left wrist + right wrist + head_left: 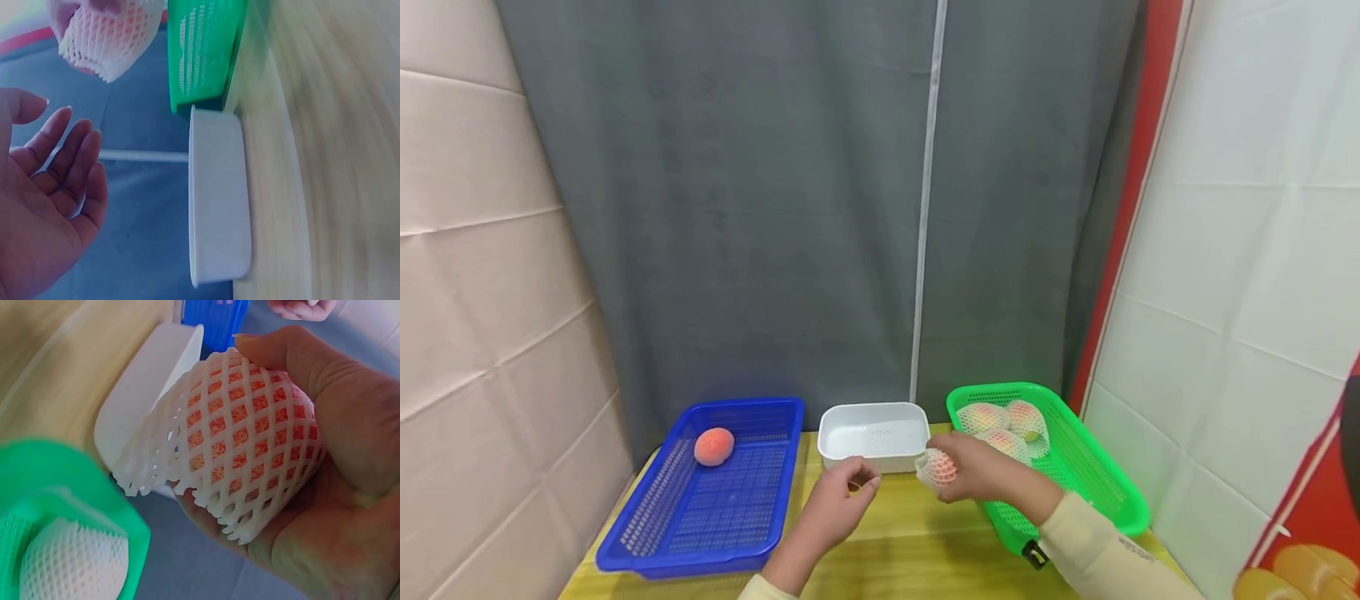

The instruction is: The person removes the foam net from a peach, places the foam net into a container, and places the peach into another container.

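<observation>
My right hand point(976, 468) grips a pinkish-red peach point(240, 434) wrapped in a white foam net point(153, 453). In the head view it is above the table, between the white tub and the green basket. Thumb and fingers wrap round the fruit, and the net's loose open end sticks out past it. My left hand point(841, 504) hovers in front of the white tub point(880, 462), its fingers loosely curved and holding nothing. In the left wrist view its palm point(31, 231) faces up, apart from the netted peach. A bare peach point(713, 447) lies in the blue basket point(793, 475).
On the right stands a green basket point(1093, 446) with several netted fruits point(983, 417) at its far end. The white tub sits between the two baskets on the wooden table point(887, 550). A grey curtain point(775, 208) hangs behind.
</observation>
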`<action>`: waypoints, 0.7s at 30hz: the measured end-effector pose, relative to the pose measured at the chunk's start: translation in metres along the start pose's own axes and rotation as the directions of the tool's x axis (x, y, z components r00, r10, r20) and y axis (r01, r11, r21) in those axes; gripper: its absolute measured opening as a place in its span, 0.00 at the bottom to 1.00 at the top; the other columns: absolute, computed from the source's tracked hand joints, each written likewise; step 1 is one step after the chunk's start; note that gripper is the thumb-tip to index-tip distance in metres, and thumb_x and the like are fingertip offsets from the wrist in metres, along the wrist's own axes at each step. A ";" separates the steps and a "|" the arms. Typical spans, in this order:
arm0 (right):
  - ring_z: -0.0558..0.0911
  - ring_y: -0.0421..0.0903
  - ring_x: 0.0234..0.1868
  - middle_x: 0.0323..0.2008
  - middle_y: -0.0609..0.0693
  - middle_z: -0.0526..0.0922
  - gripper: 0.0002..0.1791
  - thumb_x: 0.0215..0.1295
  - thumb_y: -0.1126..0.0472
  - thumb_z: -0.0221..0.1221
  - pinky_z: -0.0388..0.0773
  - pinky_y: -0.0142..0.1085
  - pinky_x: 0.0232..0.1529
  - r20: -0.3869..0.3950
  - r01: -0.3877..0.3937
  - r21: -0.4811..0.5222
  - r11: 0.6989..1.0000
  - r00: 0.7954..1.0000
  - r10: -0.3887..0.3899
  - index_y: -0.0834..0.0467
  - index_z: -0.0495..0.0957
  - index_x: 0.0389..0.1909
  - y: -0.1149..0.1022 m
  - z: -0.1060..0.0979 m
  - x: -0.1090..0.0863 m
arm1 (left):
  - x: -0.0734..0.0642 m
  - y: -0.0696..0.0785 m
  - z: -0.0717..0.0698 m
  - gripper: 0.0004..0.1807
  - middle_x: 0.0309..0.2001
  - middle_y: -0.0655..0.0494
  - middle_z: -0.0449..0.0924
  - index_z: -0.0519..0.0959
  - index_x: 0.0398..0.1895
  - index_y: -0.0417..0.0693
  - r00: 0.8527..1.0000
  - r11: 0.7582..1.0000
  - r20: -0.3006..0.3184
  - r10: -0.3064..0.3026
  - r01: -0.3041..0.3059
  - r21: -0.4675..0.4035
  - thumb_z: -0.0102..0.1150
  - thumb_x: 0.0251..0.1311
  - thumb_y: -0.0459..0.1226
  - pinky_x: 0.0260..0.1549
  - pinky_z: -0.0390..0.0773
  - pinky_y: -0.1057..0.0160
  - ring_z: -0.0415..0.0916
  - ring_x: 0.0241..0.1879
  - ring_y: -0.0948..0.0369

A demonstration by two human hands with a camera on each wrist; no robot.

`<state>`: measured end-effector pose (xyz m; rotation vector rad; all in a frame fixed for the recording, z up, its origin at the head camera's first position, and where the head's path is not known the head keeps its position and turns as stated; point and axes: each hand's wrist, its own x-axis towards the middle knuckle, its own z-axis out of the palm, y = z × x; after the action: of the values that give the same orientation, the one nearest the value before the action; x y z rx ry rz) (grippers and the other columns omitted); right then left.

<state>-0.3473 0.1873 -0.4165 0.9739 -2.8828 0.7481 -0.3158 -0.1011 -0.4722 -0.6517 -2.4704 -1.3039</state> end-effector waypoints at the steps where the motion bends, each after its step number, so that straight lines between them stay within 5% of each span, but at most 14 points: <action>1: 0.77 0.45 0.42 0.46 0.47 0.80 0.36 0.50 0.62 0.80 0.80 0.40 0.41 0.006 0.004 0.004 1.000 1.000 -0.005 0.55 0.81 0.63 -0.003 0.002 0.001 | -0.002 -0.002 -0.003 0.03 0.38 0.68 0.85 0.86 0.41 0.52 1.000 1.000 -0.011 -0.019 0.019 -0.005 0.67 0.76 0.39 0.48 0.83 0.59 0.83 0.43 0.67; 10: 0.76 0.39 0.38 0.41 0.44 0.77 0.35 0.48 0.62 0.79 0.78 0.34 0.36 0.046 0.078 0.013 0.997 0.996 -0.079 0.52 0.80 0.60 -0.028 0.020 0.018 | -0.014 -0.012 -0.025 0.03 0.39 0.61 0.87 0.87 0.43 0.50 0.989 0.990 -0.083 -0.125 0.119 -0.079 0.68 0.76 0.38 0.47 0.84 0.61 0.83 0.42 0.64; 21: 0.77 0.37 0.35 0.41 0.44 0.77 0.36 0.46 0.59 0.81 0.79 0.33 0.36 0.057 0.103 -0.044 0.994 0.993 -0.100 0.50 0.81 0.60 -0.049 0.032 0.033 | -0.016 -0.017 -0.037 0.03 0.38 0.62 0.86 0.87 0.43 0.50 0.984 0.990 -0.114 -0.136 0.130 -0.058 0.67 0.76 0.38 0.45 0.85 0.61 0.83 0.41 0.64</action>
<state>-0.3410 0.1204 -0.4184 1.1431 -2.8559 0.6548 -0.3094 -0.1439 -0.4703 -0.4138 -2.4281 -1.4143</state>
